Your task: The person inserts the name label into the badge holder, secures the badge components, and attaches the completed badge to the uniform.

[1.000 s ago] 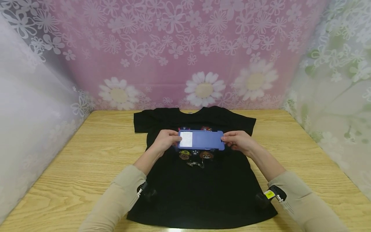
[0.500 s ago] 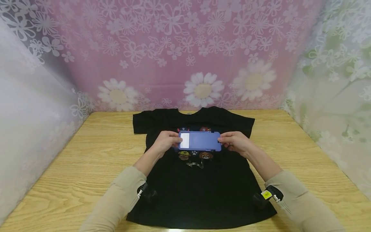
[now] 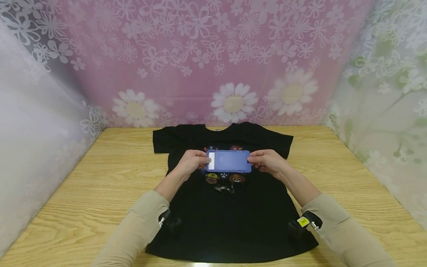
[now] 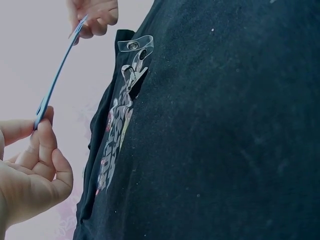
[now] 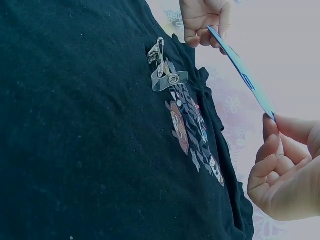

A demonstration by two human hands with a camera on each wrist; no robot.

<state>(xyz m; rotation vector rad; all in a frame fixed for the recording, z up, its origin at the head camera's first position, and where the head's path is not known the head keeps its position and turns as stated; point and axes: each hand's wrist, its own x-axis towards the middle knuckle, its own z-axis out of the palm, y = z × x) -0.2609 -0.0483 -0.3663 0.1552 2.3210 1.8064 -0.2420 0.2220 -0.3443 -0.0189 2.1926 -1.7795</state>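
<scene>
A blue badge holder (image 3: 228,161) with a white card showing at its left end is held level above a black T-shirt (image 3: 230,211) spread on the table. My left hand (image 3: 193,162) pinches the holder's left end and my right hand (image 3: 265,162) pinches its right end. In the left wrist view the holder (image 4: 55,82) shows edge-on, lifted off the cloth, between my left hand (image 4: 35,165) and my right hand (image 4: 95,17). A clear strap with a metal clip (image 5: 162,70) lies on the shirt under the holder (image 5: 240,70), beside the cartoon print (image 5: 192,140).
The wooden table (image 3: 100,178) is walled in by flowered curtains at the back (image 3: 213,63) and on both sides. Bare wood lies left and right of the shirt.
The white card has slid further into the holder, so less of it shows at the left end. My right hand has moved left, and the holder with it.
</scene>
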